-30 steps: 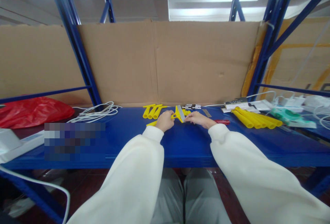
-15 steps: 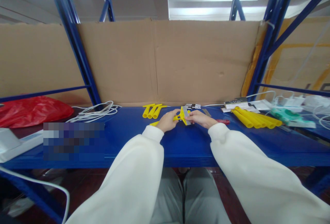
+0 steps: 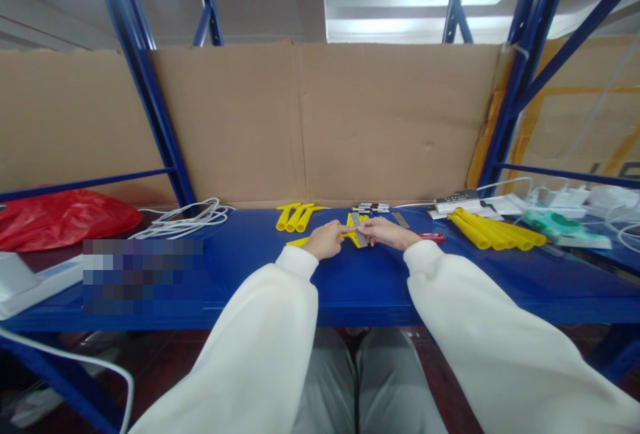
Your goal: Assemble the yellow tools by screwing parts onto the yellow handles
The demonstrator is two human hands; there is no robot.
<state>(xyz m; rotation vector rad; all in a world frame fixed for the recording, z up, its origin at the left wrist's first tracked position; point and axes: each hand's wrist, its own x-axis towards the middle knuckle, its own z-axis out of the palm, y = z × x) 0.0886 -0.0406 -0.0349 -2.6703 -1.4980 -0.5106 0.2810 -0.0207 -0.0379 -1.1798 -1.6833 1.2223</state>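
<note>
A yellow scraper (image 3: 353, 237) with a flat grey metal blade (image 3: 361, 241) across its head lies between my two hands, just above the blue table. My left hand (image 3: 323, 241) is closed around its handle, whose end (image 3: 297, 243) pokes out to the left; the index finger reaches across to the head. From the other side, my right hand (image 3: 389, 233) pinches the blade at its upper part with thumb and fingers. Behind the right hand lies a loose metal blade (image 3: 400, 219), and a red-handled tool (image 3: 433, 237) is beside the wrist.
Several yellow handles (image 3: 299, 217) lie at the back, and more yellow handles (image 3: 493, 231) at right. Black-and-white strips (image 3: 371, 208) sit against the cardboard (image 3: 320, 121). Coiled white cable (image 3: 193, 217) and a red bag (image 3: 75, 217) are at left, a green-and-white packet (image 3: 565, 227) at right.
My left index finger has stretched over to the scraper's head near the right fingertips. The scraper's head has tipped flatter and lower, while both hands stay in nearly the same place.
</note>
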